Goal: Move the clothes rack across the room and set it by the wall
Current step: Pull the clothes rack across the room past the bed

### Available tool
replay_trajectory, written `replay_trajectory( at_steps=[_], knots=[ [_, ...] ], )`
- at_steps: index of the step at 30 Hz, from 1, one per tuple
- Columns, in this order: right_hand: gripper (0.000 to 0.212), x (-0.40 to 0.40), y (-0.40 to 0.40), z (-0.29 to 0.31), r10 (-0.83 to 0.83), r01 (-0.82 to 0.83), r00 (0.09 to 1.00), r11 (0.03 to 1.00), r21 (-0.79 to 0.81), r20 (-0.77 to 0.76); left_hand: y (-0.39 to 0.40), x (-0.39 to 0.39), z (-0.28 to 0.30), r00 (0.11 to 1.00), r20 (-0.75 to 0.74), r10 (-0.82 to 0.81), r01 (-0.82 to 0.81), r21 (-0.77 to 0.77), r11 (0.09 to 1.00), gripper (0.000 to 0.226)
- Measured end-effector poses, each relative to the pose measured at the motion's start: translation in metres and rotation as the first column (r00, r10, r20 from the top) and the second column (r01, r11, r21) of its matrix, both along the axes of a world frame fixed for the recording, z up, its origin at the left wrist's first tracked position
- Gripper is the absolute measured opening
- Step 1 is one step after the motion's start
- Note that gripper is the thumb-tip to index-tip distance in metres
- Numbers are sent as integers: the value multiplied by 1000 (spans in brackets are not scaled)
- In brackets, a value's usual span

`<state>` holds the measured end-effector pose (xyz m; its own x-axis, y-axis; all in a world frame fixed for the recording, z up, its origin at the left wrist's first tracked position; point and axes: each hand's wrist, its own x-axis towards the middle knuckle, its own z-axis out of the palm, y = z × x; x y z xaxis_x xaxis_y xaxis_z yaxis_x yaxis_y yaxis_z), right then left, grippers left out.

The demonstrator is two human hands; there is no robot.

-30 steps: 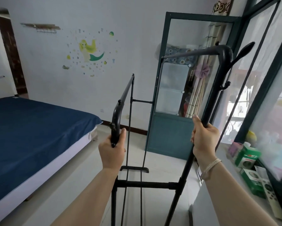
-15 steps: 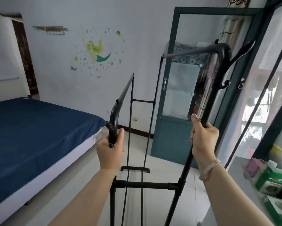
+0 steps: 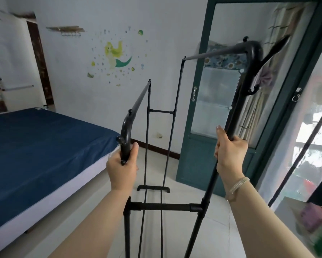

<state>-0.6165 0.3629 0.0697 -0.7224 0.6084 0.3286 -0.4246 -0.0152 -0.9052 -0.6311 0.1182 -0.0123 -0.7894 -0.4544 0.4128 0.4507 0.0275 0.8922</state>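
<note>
Pale tiled floor (image 3: 93, 218). Standing on it: black clothes rack (image 3: 162, 206), far foot bar flat on the tiles; bed (image 3: 44, 146) with dark blue cover, at left; teal-framed door panel (image 3: 199, 164), bottom edge at floor level, against the far wall.

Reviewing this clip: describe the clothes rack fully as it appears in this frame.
The clothes rack is an empty frame of thin black tubes, apparently metal, with two grey hanging rails at different heights, curved black corner pieces and cross bars. The left hand grips the lower corner piece; the right hand grips the taller upright. Its far foot sits near the tiled floor, between the bed and the green door.
</note>
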Motion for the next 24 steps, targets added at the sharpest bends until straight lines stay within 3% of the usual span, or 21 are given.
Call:
replay_trajectory(
  at_steps=[24],
  knots=[
    [40, -201, 17, 1, -17, 17, 1000, 1000, -6, -2, 18, -201, 6, 999, -21, -26, 25, -22, 999, 39]
  ],
)
